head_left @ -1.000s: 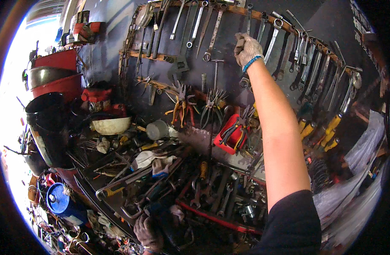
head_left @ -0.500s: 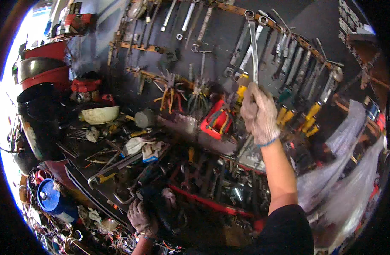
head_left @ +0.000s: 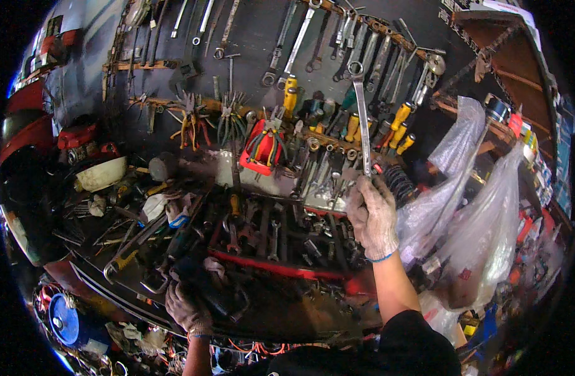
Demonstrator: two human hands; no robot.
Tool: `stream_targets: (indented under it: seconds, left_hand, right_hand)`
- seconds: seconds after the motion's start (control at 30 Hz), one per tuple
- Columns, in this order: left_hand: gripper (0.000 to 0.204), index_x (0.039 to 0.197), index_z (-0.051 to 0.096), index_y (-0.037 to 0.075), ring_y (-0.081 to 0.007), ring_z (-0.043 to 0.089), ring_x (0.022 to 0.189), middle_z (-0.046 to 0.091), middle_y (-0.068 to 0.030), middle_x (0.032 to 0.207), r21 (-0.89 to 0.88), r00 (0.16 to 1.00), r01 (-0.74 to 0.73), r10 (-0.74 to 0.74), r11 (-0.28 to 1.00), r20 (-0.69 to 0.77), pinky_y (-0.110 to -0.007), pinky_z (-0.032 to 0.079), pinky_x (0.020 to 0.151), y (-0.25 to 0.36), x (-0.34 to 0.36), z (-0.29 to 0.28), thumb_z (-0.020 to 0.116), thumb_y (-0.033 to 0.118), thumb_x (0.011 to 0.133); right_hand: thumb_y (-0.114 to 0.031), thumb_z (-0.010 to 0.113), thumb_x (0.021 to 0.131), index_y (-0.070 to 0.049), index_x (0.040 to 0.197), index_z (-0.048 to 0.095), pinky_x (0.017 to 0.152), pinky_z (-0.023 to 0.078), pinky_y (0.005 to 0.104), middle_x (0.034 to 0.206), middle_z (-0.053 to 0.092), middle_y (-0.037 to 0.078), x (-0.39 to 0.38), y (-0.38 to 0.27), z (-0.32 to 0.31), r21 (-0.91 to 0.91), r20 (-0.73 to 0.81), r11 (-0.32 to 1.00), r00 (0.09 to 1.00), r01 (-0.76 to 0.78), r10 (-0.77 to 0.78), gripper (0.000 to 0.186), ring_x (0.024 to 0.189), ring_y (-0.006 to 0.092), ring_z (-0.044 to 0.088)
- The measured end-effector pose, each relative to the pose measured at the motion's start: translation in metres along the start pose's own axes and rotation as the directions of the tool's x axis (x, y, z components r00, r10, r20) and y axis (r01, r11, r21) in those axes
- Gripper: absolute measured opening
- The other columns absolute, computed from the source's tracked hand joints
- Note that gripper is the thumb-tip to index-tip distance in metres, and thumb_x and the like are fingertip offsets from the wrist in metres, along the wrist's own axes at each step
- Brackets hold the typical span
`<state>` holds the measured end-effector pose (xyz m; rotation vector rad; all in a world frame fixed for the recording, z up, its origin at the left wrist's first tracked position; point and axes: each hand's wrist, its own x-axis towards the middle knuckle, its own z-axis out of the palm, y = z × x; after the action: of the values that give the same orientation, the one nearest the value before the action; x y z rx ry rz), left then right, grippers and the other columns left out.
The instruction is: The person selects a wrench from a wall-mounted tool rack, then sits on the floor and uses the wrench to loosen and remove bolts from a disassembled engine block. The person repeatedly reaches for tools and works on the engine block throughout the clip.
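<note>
My right hand point(head_left: 374, 216), in a pale work glove, is closed around the lower end of a long silver wrench point(head_left: 362, 122). The wrench stands nearly upright with its ring end at the top; its lower end is hidden in my fist. Behind it is the dark tool wall. My left hand point(head_left: 188, 308), gloved too, lies at the front edge of the cluttered workbench point(head_left: 134, 304) with its fingers stretched out over the edge. Beside those fingers is a dark, bulky thing point(head_left: 218, 291) whose kind I cannot make out.
Hanging wrenches point(head_left: 297, 47) line the wall above pliers point(head_left: 188, 119) and yellow-handled screwdrivers point(head_left: 401, 116). A red holder point(head_left: 257, 160) carries more pliers. Wrenches lie in a red-edged tray point(head_left: 287, 269). Plastic bags point(head_left: 481, 219) hang at right; a blue drum point(head_left: 71, 323) stands lower left.
My right hand has lowered the wrench, away from the upper wall rack. The view has swung right, so the bench and wall appear further left. My left hand still rests at the bench edge.
</note>
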<state>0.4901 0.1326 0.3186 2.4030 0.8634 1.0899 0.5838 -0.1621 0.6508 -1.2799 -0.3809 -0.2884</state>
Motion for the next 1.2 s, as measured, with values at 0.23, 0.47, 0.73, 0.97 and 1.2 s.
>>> stream_targets:
  seconds: [0.23, 0.47, 0.73, 0.97, 1.2]
  left_hand:
    - [0.046, 0.128, 0.054, 0.005, -0.0359, 0.047, 0.133, 0.054, -0.0186, 0.141, -0.024, 0.999, 0.027, -0.026, 0.999, 0.036, -0.048, 0.034, 0.113, 0.0, -0.004, -0.002, 0.063, 0.017, 0.084]
    - [0.043, 0.127, 0.054, 0.006, -0.0366, 0.049, 0.132, 0.056, -0.0174, 0.137, 0.028, 1.0, -0.005, 0.004, 1.0, 0.021, -0.048, 0.036, 0.111, 0.001, -0.002, -0.003, 0.062, 0.018, 0.087]
    - [0.043, 0.128, 0.053, 0.006, -0.0359, 0.05, 0.131, 0.056, -0.0164, 0.138, -0.052, 0.998, -0.055, 0.054, 0.997, -0.018, -0.047, 0.037, 0.111, 0.0, 0.003, -0.003, 0.061, 0.019, 0.088]
    - [0.04, 0.128, 0.054, 0.006, -0.0361, 0.051, 0.131, 0.057, -0.0161, 0.139, 0.034, 0.998, -0.011, 0.009, 0.999, 0.062, -0.047, 0.039, 0.11, 0.004, 0.001, -0.009, 0.06, 0.017, 0.089]
    - [0.037, 0.126, 0.056, 0.007, -0.035, 0.054, 0.128, 0.06, -0.0166, 0.134, 0.046, 0.997, -0.064, 0.066, 0.997, -0.036, -0.046, 0.042, 0.108, -0.009, 0.0, 0.007, 0.061, 0.016, 0.091]
  right_hand:
    - [-0.033, 0.065, 0.097, -0.005, 0.116, 0.065, 0.037, 0.026, 0.0188, 0.067, 0.044, -0.007, -0.022, -0.003, -0.027, -0.044, -0.051, 0.998, 0.998, -0.042, 0.04, 0.034, 0.046, 0.0013, 0.034]
    - [-0.023, 0.063, 0.1, -0.006, 0.112, 0.063, 0.037, 0.024, 0.0184, 0.069, 0.048, -0.005, -0.041, -0.008, -0.044, -0.002, -0.093, 1.0, 0.996, -0.014, 0.013, 0.021, 0.045, 0.002, 0.035]
    - [-0.027, 0.063, 0.1, -0.001, 0.117, 0.064, 0.037, 0.021, 0.0175, 0.068, 0.046, -0.007, -0.059, -0.018, -0.051, -0.074, -0.204, 0.996, 0.978, -0.056, 0.04, 0.031, 0.044, 0.0, 0.032]
    - [-0.032, 0.065, 0.098, -0.002, 0.117, 0.064, 0.038, 0.024, 0.0187, 0.067, 0.047, -0.006, -0.066, -0.019, -0.059, -0.103, -0.16, 0.995, 0.987, -0.002, -0.014, 0.036, 0.046, 0.0005, 0.035]
    - [-0.033, 0.067, 0.096, -0.008, 0.112, 0.065, 0.038, 0.026, 0.0189, 0.069, 0.05, -0.005, -0.071, -0.02, -0.06, -0.092, -0.219, 0.995, 0.976, -0.033, 0.012, 0.03, 0.046, 0.0016, 0.037]
